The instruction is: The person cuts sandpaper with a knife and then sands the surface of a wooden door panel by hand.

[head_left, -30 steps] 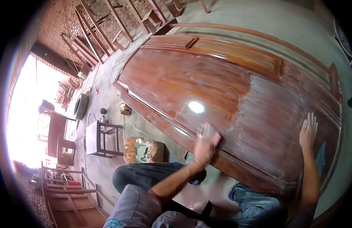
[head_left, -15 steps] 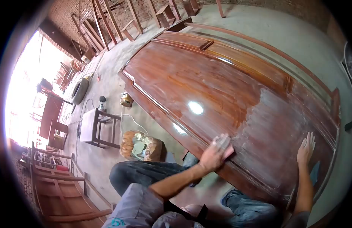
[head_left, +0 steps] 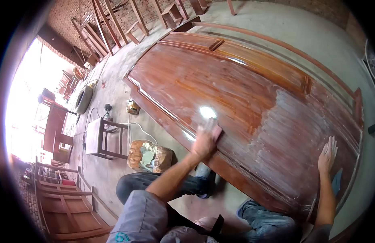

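Observation:
A large varnished wooden panel [head_left: 220, 93] with moulded edges lies in front of me, its right part covered with a dull, whitish sanded area. My left hand [head_left: 205, 139] is closed on a folded pink piece of sandpaper [head_left: 216, 133] and presses it on the panel near the close moulding; the fingers are slightly blurred. Flat on the dull part at the right rests my right hand [head_left: 328, 154], fingers stretched out and holding nothing. Close to my right forearm is a small blue sheet [head_left: 336, 182], partly hidden by the arm.
On the floor to the left stand a small wooden stool [head_left: 104, 137], a taped bundle [head_left: 150, 156] and a tyre [head_left: 84, 99]. A wooden frame [head_left: 72, 202] is at lower left. Timber lengths [head_left: 110, 24] lean on the brick wall. A fan [head_left: 373, 65] stands far right.
My left hand has slid left and away from me along the panel's near side with the sandpaper. My right hand stays flat in about the same place.

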A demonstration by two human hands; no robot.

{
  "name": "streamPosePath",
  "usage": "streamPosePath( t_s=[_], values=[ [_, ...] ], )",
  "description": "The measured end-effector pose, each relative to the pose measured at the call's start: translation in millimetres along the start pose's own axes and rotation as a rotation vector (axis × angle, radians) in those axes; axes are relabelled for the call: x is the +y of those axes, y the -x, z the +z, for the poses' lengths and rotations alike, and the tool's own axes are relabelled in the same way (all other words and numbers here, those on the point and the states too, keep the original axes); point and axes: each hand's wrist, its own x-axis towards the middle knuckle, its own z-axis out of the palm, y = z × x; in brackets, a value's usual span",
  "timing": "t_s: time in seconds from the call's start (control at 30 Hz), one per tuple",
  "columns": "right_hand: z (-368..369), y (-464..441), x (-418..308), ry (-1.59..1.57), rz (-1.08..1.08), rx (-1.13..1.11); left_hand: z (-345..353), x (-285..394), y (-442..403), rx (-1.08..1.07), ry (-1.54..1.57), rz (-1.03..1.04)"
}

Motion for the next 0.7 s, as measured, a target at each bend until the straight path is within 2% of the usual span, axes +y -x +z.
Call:
streamPosePath(
  t_s=[0.03,0.07,0.1,0.17,0.23,0.33,0.37,0.4,0.47,0.57,0.63,0.7],
  values=[
    [-0.9,-1.6,-2.1,0.005,0.002,-0.001,18.1,-33.2,-6.9,0.120,0.022,-0.130],
    [-2.1,0.3,-4.4,0.009,0.005,-0.003,52.1,-55.4,-13.6,0.348,0.086,-0.272],
    [-3.2,2.5,-5.1,0.012,0.012,-0.015,36.8,-39.6,-19.6,0.347,0.012,-0.319],
    [-6.4,-0.1,-9.2,0.018,0.026,-0.026,-11.5,51.9,-5.7,-0.083,-0.096,-0.022],
    [-8.5,1.5,-10.2,0.005,0.038,-0.041,23.9,127.7,18.1,0.152,0.201,0.155],
    [-8.5,-0.8,-7.4,-0.012,0.014,-0.019,20.3,71.9,10.8,0.120,0.007,0.290],
    [-6.3,0.7,-5.7,-0.018,0.005,-0.010,17.7,29.0,-5.5,-0.016,0.041,0.173],
    [-5.5,1.5,-4.9,-0.015,0.013,-0.011,-40.4,1.4,-21.5,-0.222,0.037,0.028],
    [-11.7,0.5,-13.9,-0.009,0.027,-0.016,-18.3,-26.0,-32.9,-0.162,0.323,-0.270],
    [-14.2,1.0,-16.2,0.001,0.028,-0.019,-17.5,44.4,-25.3,-0.091,-0.041,-0.090],
    [-13.7,2.2,-11.4,0.004,0.024,-0.020,2.5,119.1,5.3,0.028,0.018,0.230],
    [-8.6,0.6,-9.5,-0.010,0.018,-0.013,37.6,90.0,-1.4,0.220,0.162,0.330]
  ],
)
